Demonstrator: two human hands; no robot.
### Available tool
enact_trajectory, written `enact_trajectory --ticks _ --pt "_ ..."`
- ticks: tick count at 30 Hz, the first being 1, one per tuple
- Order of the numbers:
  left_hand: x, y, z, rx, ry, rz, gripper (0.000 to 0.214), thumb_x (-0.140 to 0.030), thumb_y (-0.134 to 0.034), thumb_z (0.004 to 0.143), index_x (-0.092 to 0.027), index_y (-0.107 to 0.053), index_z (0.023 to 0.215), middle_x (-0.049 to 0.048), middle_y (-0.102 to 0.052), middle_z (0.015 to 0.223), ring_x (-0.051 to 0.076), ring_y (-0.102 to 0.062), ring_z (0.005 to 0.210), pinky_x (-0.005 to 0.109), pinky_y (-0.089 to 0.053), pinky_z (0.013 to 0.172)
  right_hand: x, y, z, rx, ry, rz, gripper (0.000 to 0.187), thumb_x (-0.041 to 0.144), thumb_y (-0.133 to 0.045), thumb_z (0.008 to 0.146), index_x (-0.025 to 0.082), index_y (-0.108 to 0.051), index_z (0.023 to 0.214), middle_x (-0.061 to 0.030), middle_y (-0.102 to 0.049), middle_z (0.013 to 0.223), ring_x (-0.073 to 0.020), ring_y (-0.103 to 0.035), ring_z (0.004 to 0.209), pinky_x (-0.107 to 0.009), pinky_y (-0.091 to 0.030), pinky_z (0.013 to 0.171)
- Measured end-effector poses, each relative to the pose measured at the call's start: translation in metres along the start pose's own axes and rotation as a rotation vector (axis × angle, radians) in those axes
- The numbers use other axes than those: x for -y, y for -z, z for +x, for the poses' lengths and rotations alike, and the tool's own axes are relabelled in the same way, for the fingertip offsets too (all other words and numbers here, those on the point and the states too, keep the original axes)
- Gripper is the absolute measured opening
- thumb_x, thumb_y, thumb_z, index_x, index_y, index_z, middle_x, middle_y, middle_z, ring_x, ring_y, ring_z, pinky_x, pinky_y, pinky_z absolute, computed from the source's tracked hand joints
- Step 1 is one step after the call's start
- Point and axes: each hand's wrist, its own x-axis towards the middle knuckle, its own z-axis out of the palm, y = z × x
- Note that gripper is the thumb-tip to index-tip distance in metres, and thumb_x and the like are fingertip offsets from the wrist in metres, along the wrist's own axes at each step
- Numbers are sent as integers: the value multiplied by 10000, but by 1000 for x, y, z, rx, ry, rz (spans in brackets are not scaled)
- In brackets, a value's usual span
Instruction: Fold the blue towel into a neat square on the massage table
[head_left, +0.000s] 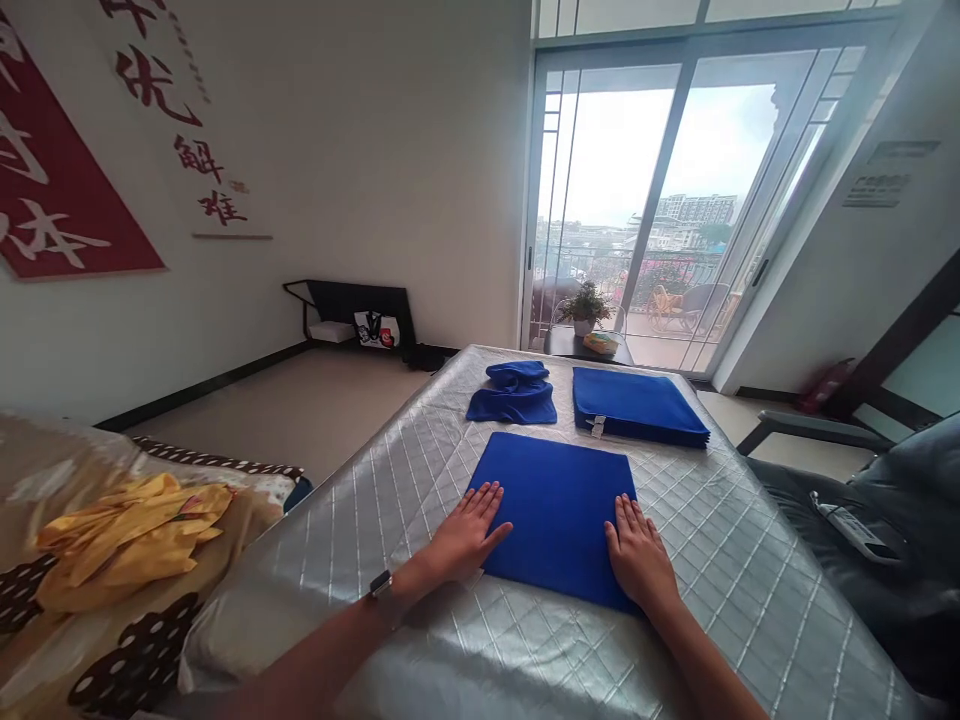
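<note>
A blue cloth (559,510), spread flat as a square, lies on the silver quilted cover in front of me. My left hand (469,530) rests flat on its left edge, fingers together and thumb stretched out. On the right edge lies my right hand (641,550), also flat with its fingers extended. Neither hand grips anything. Behind the cloth to the right sits a neat stack of folded blue cloths (637,400) with a white tag at its near corner. A crumpled blue cloth (517,392) lies to the left of that stack.
The silver quilted cover (375,520) drapes the mattress-like surface beneath. A yellow cloth (139,530) lies on plastic-wrapped furniture at left. At right stands a dark armchair (892,500) with a remote-like device (855,527) on it. Beyond the far edge, a small table holds a potted plant (586,308).
</note>
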Motion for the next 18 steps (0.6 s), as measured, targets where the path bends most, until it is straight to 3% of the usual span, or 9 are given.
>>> enact_trajectory --ticks 4,10,15,18 --pt "23 -2 -24 -32 50 4 746 -651 -178 1013 -193 -131 1600 70 -117 1658 235 -112 1531 431 -141 1243 2 3 1 -18 7 13 636 360 -202 1006 53 -274 1558 -95 -238 1630 -224 -181 1516 -415 -147 1232" --pt "13 4 -25 -3 58 -14 795 -672 -180 1001 -144 -154 1594 89 -104 1657 239 -103 1532 427 -134 1247 -2 6 -31 -95 92 10 631 332 -201 989 53 -337 1538 -111 -269 1616 -228 -184 1514 -458 -133 1239" --pt "14 11 -24 22 77 -20 800 -677 -172 998 -138 -181 1590 91 -121 1653 243 -118 1530 440 -148 1244 -9 -7 -69 2 80 69 666 418 -176 993 76 -330 1544 -80 -252 1621 -210 -171 1514 -439 -199 1234" --pt "1 14 -18 35 126 -6 840 -691 -160 989 -95 -221 1578 130 -143 1643 271 -138 1525 460 -154 1241 -8 -11 -76 55 38 72 695 459 -188 991 67 -261 1560 -71 -188 1634 -210 -153 1516 -439 -180 1239"
